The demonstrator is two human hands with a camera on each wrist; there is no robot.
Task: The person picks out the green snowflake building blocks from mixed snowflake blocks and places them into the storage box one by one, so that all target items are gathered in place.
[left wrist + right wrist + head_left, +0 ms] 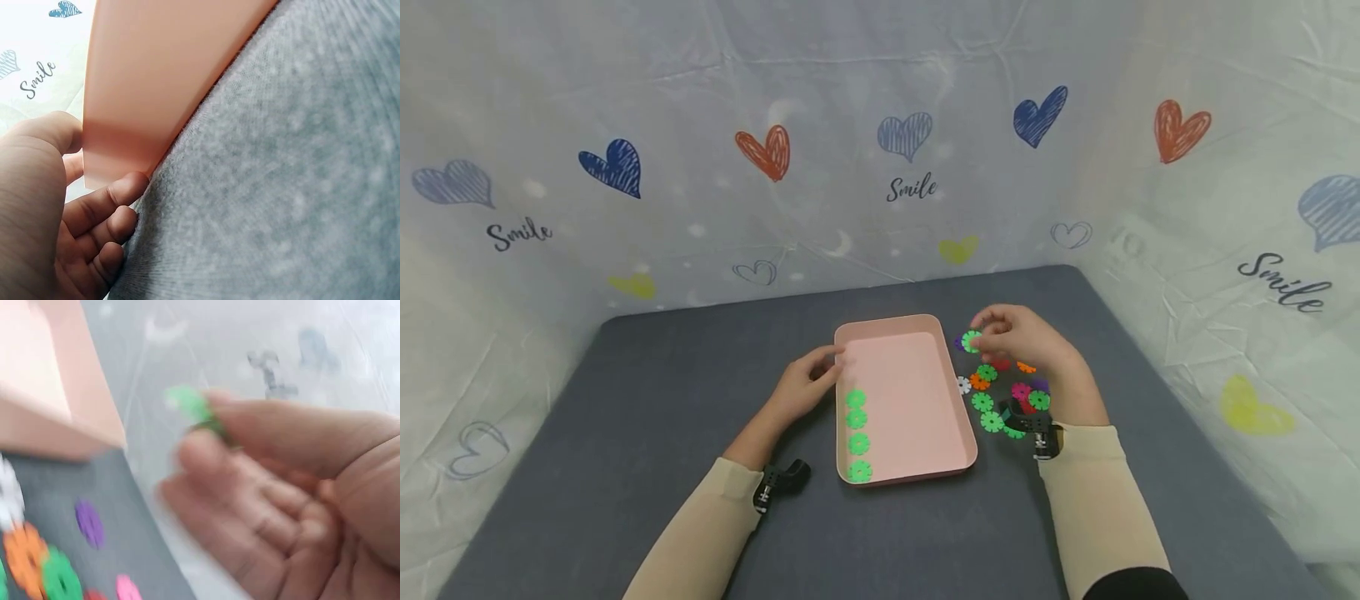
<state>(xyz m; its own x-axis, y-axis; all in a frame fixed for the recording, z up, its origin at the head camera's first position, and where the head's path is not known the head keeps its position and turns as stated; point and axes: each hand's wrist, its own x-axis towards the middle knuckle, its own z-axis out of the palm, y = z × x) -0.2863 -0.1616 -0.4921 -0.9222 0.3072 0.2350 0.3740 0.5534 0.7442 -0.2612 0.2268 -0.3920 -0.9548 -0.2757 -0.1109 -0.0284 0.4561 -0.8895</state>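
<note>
Between thumb and finger, my right hand [1026, 337] pinches a green notched plastic disc [972, 341], held up just past the right side of a pink tray [958, 414]. Motion blurs that disc [189, 404] in the right wrist view. My left hand [803, 385] grips the tray's left side near its far corner, thumb at the rim. Seen from the left wrist, the fingers [103, 203] of this hand lie low against the tray's outer wall [156, 69]. Several green discs [857, 418] form a column along the tray's left inner side.
Loose notched discs lie on the dark grey cloth right of the tray, among them orange [979, 382], white [964, 385], green [982, 402] and pink [1020, 391] ones. A purple disc [90, 524] lies beside them. Behind the table [700, 392] hangs a heart-printed curtain [842, 217].
</note>
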